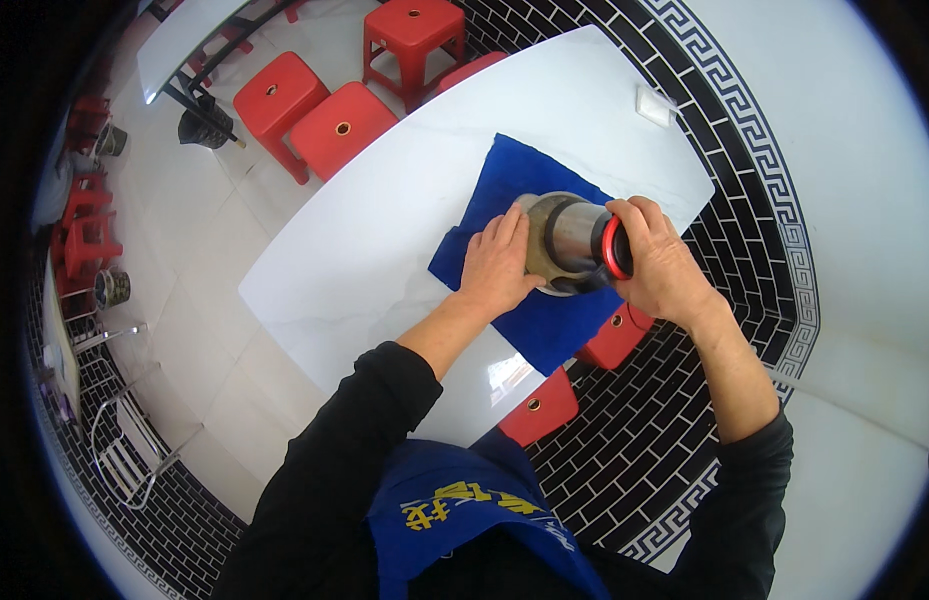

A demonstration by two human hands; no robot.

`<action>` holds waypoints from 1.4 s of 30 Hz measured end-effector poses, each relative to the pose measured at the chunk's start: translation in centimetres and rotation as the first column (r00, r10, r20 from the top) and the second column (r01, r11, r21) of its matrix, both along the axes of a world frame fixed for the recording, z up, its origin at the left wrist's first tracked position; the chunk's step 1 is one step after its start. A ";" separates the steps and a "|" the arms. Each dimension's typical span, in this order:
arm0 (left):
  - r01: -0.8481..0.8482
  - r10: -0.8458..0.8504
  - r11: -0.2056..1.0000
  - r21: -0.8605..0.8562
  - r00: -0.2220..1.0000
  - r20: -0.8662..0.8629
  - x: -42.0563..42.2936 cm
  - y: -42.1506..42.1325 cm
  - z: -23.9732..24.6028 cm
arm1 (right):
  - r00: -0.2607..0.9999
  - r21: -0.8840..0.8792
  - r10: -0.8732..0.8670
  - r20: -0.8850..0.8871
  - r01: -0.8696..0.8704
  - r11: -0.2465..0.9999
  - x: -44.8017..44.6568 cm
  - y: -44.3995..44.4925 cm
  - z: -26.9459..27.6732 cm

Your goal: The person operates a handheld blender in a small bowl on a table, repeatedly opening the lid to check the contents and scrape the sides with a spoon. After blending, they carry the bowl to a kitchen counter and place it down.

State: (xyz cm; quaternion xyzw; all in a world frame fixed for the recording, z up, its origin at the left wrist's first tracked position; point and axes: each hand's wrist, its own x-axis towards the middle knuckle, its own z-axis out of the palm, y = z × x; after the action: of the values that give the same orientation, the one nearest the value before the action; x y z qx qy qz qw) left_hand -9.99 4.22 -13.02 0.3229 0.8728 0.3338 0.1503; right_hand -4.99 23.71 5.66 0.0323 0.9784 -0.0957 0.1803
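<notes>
A metal appliance [577, 234], perhaps an electric grinder, with a stainless cylinder, a black band and a red-ringed black end, is over a blue cloth [494, 180] on the white marble-look table [359, 247]. My right hand [663, 266] grips it at the red-ringed end, fingers over the rim. Against the near-left side of its wide, dull base lies my left hand [500, 262], fingers spread along the edge and thumb pointing right. The underside of the appliance is hidden, as is my right palm.
A small white packet [654, 106] lies at the table's far right corner. Red plastic stools [344, 131] stand beyond the left edge, and another red stool [543, 409] is near the table's close edge. Black brick-pattern wall tiles [742, 262] run along the right.
</notes>
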 end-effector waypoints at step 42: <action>-0.016 0.027 0.999 -0.033 0.931 0.363 1.3 4.8 10.0 | 1.000 -0.414 -0.011 -0.029 -0.002 0.910 -0.7 3.1 -2.9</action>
State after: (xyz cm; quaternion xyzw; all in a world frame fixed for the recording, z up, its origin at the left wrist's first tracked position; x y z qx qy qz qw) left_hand -8.74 8.98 -2.99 0.2439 0.8381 0.3766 0.3104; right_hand -5.64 26.81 2.73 -0.0058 0.9385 -0.3016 0.1679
